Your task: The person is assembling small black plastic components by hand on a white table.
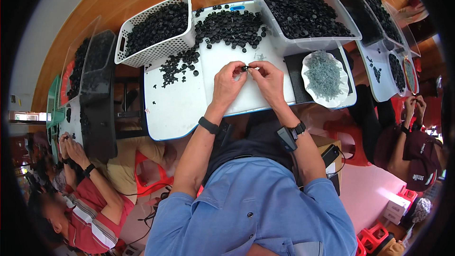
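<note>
Piece (245, 68) lies between left hand (227, 83) and right hand (270, 81); both, nearly closed, pinch it; long axis unclear.

On the maroon cap (426, 162) of the co-worker at the right side, there stands one short word in white letters, and it is large enough for reading. Above it, the same cap carries a smaller white marking, too small to tell. At the lower right, a pale box (394, 212) bears lines of dark print, which are also too small for reading.
</note>
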Motion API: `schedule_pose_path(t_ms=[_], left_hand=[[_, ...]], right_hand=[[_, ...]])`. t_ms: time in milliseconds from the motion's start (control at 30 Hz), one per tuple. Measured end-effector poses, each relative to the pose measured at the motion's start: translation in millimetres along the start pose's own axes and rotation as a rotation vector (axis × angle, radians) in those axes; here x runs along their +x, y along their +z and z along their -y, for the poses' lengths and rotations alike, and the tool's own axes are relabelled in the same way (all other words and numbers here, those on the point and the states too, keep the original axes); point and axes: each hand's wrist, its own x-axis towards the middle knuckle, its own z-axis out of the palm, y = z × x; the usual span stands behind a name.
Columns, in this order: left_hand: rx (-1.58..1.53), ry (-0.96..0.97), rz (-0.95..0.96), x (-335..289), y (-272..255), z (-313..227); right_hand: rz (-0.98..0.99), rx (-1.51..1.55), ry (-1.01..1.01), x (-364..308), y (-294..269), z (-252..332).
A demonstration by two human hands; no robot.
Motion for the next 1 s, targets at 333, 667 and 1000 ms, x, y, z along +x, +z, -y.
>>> schedule_pose_path(t_ms=[333, 667, 1000], left_hand=[[-0.042, -0.081, 0.071, 1, -3, 0], [-0.100, -0.138, 0.101, 2, -7, -1], [-0.109, -0.141, 0.122, 2, -9, -1]], right_hand=[[-0.018, -0.018, -0.009, 1, 1, -4], [0.030, 0.111, 0.028, 0, -1, -2], [0.017, 0.044, -0.011, 0, 0, -5]])
